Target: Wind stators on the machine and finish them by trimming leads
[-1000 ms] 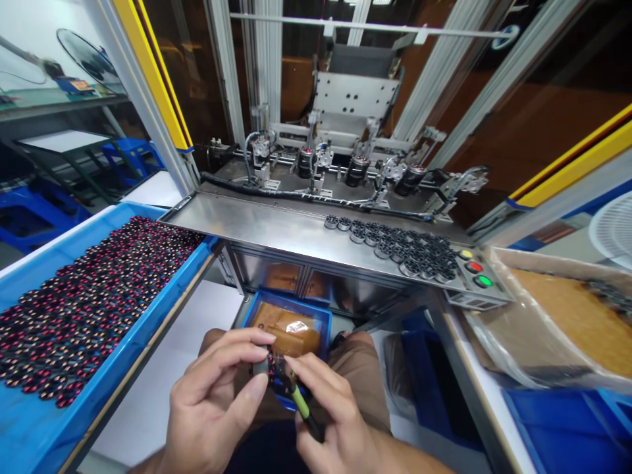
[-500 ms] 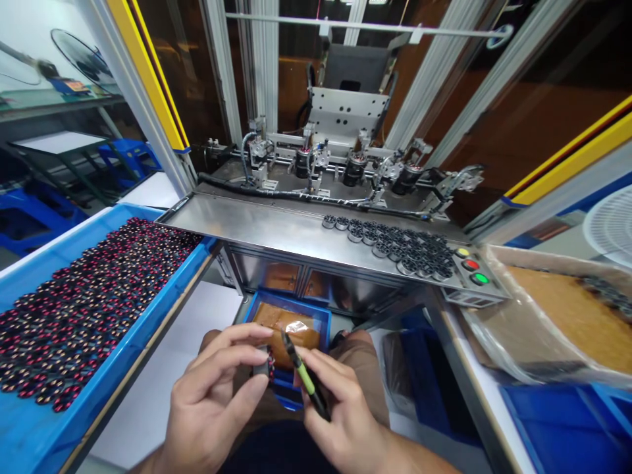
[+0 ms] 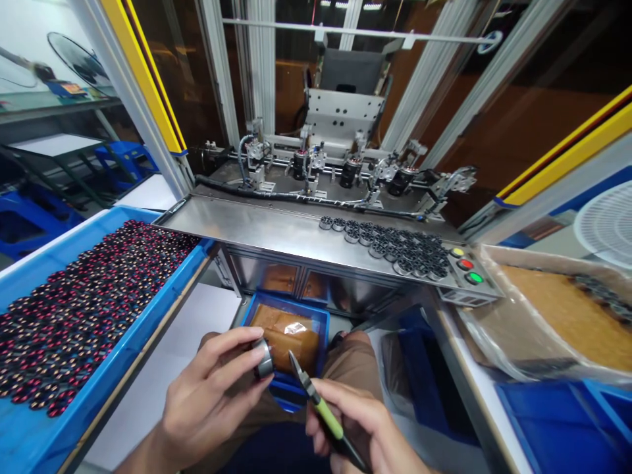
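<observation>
**Steel shelf (image 3: 247, 227) and machine (image 3: 345, 108) behind, part (image 3: 264, 361) and pliers (image 3: 329, 419) apart in front**

At far left, a blue bin (image 3: 29, 441) holds rows of coils (image 3: 89, 309). Next, the left hand (image 3: 212, 385) pinches the part, fingertips above, thumb below; which way its open face turns is hard to tell. It sits just left of the pliers' tip, a gap between them, over a tray (image 3: 326, 329). The pliers' long axis slants from tip, up and left, to handles, down and right. The right hand (image 3: 368, 415) wraps those handles; whether the jaws are fully closed, I cannot tell. Farther right, dark rings (image 3: 397, 247) crowd the shelf beside three buttons (image 3: 465, 264), then a carton (image 3: 474, 342).
</observation>
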`<act>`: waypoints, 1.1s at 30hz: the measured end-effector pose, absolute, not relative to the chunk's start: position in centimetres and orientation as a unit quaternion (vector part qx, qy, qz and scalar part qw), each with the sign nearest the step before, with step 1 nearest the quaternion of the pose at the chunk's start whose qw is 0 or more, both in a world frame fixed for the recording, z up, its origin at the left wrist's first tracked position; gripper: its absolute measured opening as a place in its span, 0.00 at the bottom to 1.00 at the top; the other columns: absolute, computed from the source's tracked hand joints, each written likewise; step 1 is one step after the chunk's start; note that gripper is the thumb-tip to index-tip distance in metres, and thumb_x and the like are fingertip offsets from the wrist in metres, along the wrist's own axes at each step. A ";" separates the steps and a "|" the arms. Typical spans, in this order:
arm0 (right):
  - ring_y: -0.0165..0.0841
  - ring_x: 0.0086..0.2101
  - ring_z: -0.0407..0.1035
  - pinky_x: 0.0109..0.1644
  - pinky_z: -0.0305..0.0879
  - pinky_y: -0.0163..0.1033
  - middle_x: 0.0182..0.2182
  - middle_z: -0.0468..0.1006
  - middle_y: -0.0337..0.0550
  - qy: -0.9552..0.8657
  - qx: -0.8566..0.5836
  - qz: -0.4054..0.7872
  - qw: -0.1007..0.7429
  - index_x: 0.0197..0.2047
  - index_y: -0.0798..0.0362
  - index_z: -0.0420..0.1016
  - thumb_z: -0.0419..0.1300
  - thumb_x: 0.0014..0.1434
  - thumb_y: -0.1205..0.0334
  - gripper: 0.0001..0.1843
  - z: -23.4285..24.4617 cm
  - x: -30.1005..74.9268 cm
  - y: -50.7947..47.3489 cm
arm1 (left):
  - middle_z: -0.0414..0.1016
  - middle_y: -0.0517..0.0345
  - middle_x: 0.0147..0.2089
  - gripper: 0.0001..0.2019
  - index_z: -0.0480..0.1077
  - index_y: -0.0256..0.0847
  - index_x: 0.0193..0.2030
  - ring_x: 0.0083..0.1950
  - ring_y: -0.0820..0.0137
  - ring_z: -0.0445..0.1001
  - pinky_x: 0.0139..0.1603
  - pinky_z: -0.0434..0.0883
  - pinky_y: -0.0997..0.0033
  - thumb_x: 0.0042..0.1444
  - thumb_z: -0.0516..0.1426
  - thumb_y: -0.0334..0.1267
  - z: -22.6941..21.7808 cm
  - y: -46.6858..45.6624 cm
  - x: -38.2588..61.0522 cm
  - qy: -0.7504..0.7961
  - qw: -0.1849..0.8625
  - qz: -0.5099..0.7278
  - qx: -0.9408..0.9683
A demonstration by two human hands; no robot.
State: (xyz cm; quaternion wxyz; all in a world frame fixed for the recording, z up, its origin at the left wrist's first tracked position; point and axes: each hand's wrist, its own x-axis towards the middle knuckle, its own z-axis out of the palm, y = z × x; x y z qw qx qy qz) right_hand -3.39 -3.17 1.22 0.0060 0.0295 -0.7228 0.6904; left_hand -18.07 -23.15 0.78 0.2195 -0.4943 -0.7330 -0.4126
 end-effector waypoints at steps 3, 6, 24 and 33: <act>0.33 0.36 0.73 0.42 0.73 0.42 0.40 0.75 0.49 -0.693 0.041 0.719 -0.033 0.63 0.50 0.67 0.60 0.55 0.66 0.31 1.2 -3.3 -3.1 | 0.75 0.51 0.52 0.19 0.72 0.40 0.50 0.50 0.70 0.77 0.53 0.76 0.76 0.52 0.63 0.22 0.8 -23.1 -18.0 -0.742 0.229 -0.385 -0.499; 0.35 0.39 0.74 0.46 0.72 0.45 0.41 0.75 0.49 -0.680 0.059 0.729 -0.057 0.64 0.49 0.65 0.59 0.56 0.66 0.32 1.3 -3.4 -3.2 | 0.75 0.51 0.52 0.23 0.70 0.40 0.53 0.54 0.68 0.77 0.57 0.74 0.73 0.52 0.61 0.18 0.7 -23.2 -17.9 -0.732 0.220 -0.397 -0.508; 0.33 0.35 0.72 0.41 0.72 0.42 0.39 0.75 0.48 -0.669 0.045 0.739 -0.067 0.63 0.50 0.66 0.63 0.54 0.61 0.33 1.2 -4.0 -3.7 | 0.82 0.50 0.49 0.34 0.67 0.44 0.59 0.51 0.63 0.80 0.53 0.79 0.62 0.47 0.61 0.14 1.1 -22.9 -17.4 -0.684 0.193 -0.516 -0.478; 0.25 0.25 0.62 0.31 0.62 0.31 0.25 0.68 0.36 -0.695 0.020 0.713 -0.090 0.38 0.56 0.77 0.56 0.46 0.72 0.15 2.6 -5.2 -4.0 | 0.82 0.51 0.50 0.34 0.68 0.42 0.59 0.52 0.63 0.80 0.55 0.78 0.62 0.46 0.61 0.13 0.9 -23.2 -17.1 -0.690 0.192 -0.512 -0.473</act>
